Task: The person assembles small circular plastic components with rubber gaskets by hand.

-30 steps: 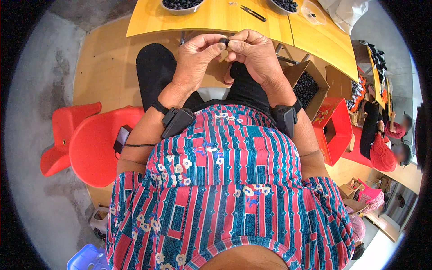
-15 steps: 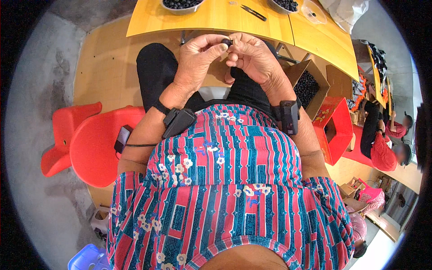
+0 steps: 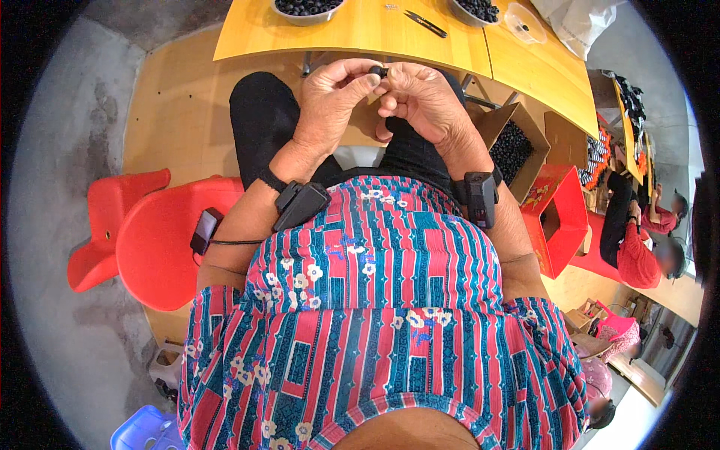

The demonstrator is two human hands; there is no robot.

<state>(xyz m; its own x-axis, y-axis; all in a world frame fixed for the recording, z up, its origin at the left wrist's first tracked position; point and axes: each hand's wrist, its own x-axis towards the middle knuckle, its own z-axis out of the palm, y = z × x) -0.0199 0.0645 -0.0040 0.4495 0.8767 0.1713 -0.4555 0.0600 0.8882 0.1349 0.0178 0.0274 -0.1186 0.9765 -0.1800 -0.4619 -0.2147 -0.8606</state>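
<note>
Between my two hands, above my lap and just short of the table edge, is a small round black piece (image 3: 378, 71). The thumb and fingers of my left hand (image 3: 328, 101) pinch it from the left. From the right, the thumb and forefinger of my right hand (image 3: 429, 97) close on its other side, with the remaining fingers curled below. What kind of piece it is, and any detail on it, is too small to make out. Beyond the hands, a pair of black thread snips (image 3: 426, 24) lies on the yellow table (image 3: 375, 37).
Two bowls (image 3: 309, 19) (image 3: 471, 19) of small black pieces stand on the table, beside a clear round lid (image 3: 525, 24). At right are a cardboard box (image 3: 491, 124) of dark pieces and a red box (image 3: 566, 236). Red chairs (image 3: 169, 255) stand left; co-workers (image 3: 641, 259) sit far right.
Both hands stay in nearly the same place around the black piece, with only slight finger movement. The whole view has shifted a little.
</note>
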